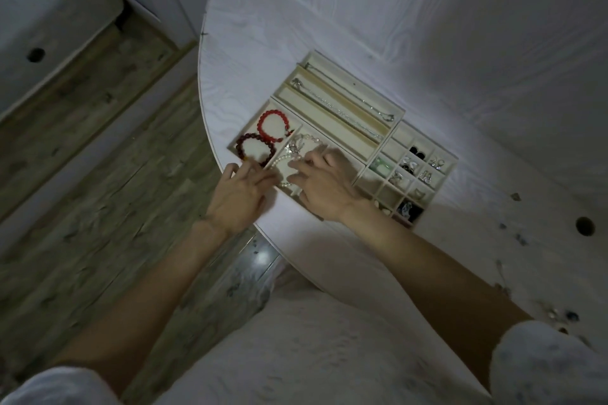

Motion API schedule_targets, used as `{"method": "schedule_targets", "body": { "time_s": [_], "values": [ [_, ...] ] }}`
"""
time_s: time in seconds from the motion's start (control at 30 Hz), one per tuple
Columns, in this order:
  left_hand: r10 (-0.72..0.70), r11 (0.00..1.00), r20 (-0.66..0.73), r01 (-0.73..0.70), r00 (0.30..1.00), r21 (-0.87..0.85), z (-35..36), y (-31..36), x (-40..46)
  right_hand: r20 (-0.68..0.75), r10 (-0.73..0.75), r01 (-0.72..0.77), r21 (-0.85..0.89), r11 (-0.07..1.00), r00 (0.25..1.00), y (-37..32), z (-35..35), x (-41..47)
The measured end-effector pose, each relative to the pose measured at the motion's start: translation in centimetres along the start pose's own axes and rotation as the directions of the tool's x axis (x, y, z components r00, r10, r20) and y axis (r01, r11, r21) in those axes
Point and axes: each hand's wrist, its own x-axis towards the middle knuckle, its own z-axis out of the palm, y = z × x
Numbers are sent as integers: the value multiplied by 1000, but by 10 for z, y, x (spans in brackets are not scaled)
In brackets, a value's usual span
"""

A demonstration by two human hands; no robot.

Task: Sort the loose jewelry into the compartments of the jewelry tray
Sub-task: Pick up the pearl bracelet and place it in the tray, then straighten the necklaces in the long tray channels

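Observation:
A cream jewelry tray lies on the white table. Its near-left compartment holds a red bead bracelet and a dark red bead bracelet. The compartment beside it holds a pearl and silver strand. My left hand reaches over the tray's near-left corner, fingers extended by the dark bracelet. My right hand lies over the pearl compartment, fingertips on the strand; whether it pinches it is unclear. Long slots hold silver chains. Small square cells at the right hold earrings and rings.
The white wood-grain table has a curved left edge above a wooden floor. A round hole sits in the table at the right. Some loose small jewelry lies near my right sleeve.

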Motion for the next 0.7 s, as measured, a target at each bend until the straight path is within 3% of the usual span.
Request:
{"method": "schedule_targets", "body": {
  "time_s": [0.2,0.5,0.6,0.7],
  "values": [
    [11,997,53,-15,999,72,-1,-2,18,-36,25,-19,151,988,999,-3,11,-7],
    [2,988,53,-10,999,154,1,-1,16,-11,90,-86,197,977,996,-7,9,-8],
    [-1,999,-33,3,999,45,0,5,16,-86,105,-78,265,961,991,-4,-3,-19],
    [-2,979,-111,-21,994,-204,-12,38,19,-270,238,-115,403,908,933,10,-19,-66]
  ]
}}
